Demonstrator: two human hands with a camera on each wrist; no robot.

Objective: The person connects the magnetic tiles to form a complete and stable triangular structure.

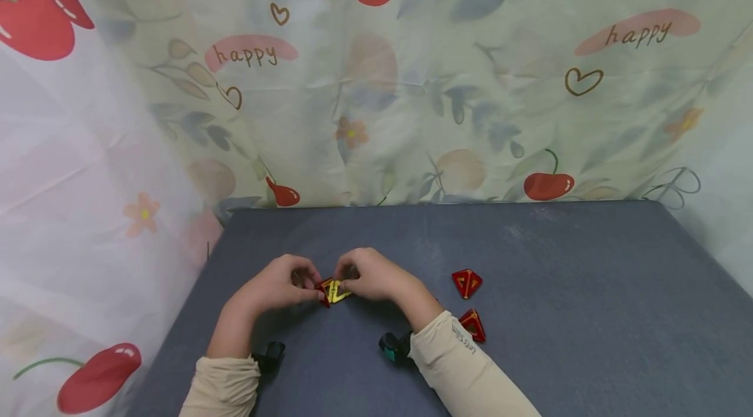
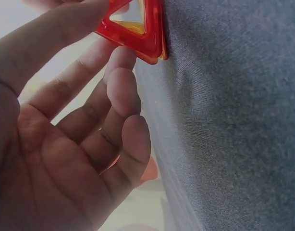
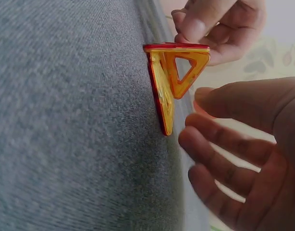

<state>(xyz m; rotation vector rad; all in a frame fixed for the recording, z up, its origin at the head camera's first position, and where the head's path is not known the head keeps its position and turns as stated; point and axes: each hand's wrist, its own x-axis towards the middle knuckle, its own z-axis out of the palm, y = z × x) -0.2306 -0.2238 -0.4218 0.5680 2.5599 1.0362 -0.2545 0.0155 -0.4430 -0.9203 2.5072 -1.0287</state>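
Near the table's left middle, my left hand (image 1: 273, 286) pinches a red triangular magnetic tile (image 2: 152, 41) by one corner, between thumb and forefinger. Yellow-faced triangular tiles join it: one lies along the table (image 3: 162, 96), while another stands out from it at an angle (image 3: 201, 60). My right hand (image 1: 376, 276) is on the other side of this small group. In the right wrist view its thumb comes close to the tip of the raised yellow tile, with the fingers spread apart and no tile between them.
To the right on the dark grey table (image 1: 588, 312) sit a red pyramid of tiles (image 1: 467, 283) and, nearer me, a second red tile shape (image 1: 474, 325), partly hidden by my right sleeve. A printed curtain (image 1: 412, 162) hangs behind the table.
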